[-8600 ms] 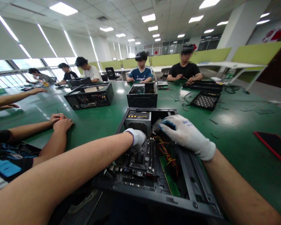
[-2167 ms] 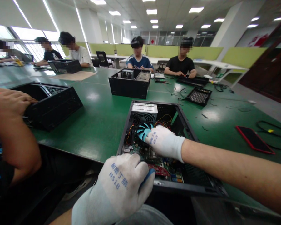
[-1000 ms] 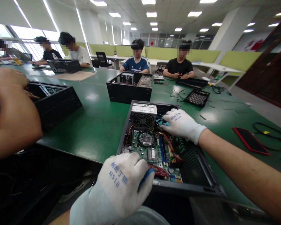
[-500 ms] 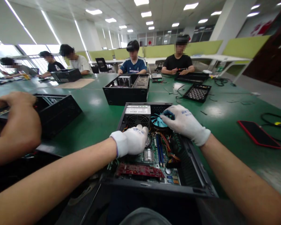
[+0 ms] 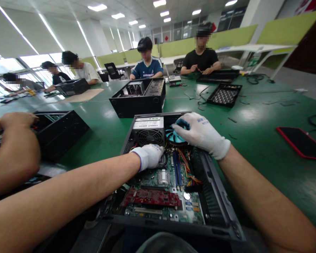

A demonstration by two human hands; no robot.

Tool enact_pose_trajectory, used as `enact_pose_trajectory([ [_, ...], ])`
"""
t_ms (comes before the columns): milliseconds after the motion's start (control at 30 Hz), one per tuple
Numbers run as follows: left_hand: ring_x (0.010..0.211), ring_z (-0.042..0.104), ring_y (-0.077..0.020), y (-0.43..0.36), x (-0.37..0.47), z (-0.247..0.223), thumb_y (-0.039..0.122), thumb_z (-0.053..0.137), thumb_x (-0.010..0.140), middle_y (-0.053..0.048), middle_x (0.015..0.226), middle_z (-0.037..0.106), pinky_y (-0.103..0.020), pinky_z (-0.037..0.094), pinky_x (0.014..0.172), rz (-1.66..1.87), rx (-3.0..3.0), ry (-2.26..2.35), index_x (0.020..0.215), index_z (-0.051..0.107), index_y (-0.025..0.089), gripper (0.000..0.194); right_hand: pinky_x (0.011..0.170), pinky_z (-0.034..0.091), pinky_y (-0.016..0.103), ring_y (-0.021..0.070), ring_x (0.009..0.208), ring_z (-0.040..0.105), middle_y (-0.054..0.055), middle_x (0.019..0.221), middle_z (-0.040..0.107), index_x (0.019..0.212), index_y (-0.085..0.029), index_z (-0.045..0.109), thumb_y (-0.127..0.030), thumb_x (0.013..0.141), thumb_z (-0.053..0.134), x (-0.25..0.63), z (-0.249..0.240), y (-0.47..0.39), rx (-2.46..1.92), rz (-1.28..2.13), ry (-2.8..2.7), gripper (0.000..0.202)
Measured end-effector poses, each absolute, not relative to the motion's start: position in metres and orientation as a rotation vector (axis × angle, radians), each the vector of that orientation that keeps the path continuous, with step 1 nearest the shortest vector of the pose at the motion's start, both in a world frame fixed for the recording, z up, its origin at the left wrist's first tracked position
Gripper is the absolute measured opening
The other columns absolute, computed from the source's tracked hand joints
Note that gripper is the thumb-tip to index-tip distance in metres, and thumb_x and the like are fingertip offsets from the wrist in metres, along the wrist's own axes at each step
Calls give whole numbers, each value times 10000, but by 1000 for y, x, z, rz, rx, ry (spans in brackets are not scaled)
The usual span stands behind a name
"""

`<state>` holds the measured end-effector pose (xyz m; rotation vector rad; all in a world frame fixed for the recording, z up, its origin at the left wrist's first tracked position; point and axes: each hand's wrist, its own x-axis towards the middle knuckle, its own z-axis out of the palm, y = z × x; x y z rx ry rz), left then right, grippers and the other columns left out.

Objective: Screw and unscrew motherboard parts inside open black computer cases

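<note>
An open black computer case (image 5: 219, 186) lies in front of me. My right hand (image 5: 204, 131), in a white glove, closes its thumb and fingers on the edge of a blue cooling fan (image 5: 171, 136), which sits tilted in the far part of the case. Gloved too, my left hand (image 5: 152, 156) reaches low over the motherboard (image 5: 147, 180), just in front of the power supply (image 5: 147, 123). Its fingers are curled down and their tips are hidden, so what they hold cannot be seen. Closer to me lies a red expansion card (image 5: 152, 197).
Another open case (image 5: 137, 103) stands beyond mine. At the left, a co-worker's arm (image 5: 15, 151) reaches into a black case (image 5: 65, 131). A red-edged black tablet (image 5: 302, 142) and a black panel (image 5: 224, 95) lie to the right on the green table (image 5: 252, 140). Several people sit around it.
The camera view has tilted and shifted slightly. My left hand is curled a little lower by the power supply, showing more of the motherboard. My right hand stays on the fan.
</note>
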<state>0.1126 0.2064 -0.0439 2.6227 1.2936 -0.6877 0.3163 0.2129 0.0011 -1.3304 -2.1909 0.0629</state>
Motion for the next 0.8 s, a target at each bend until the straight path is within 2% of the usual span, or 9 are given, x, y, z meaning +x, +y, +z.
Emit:
enact_pose_trajectory([
  [200, 1127, 696, -338, 205, 116, -39, 261, 734, 808, -193, 1244, 694, -403, 570, 964, -712, 2652, 1378, 1204, 675, 119, 425, 841, 426, 328, 226, 909, 606, 88, 936, 710, 910, -174, 705, -465, 984, 527, 319, -2, 212, -1277, 59, -2218, 349],
  [467, 1143, 696, -300, 209, 116, -43, 256, 703, 828, -135, 1224, 730, -362, 551, 1003, -653, 2658, 1327, 1186, 700, 175, 367, 834, 423, 330, 225, 900, 598, 92, 936, 701, 918, -162, 702, -459, 985, 531, 320, -4, 213, -1259, 39, -2241, 350],
  [800, 1116, 705, -291, 213, 117, -44, 274, 723, 814, -129, 1188, 742, -342, 555, 975, -649, 2664, 1321, 1146, 716, 179, 345, 826, 416, 329, 226, 891, 593, 91, 928, 700, 910, -169, 697, -467, 980, 522, 320, -4, 213, -1269, 38, -2231, 353],
])
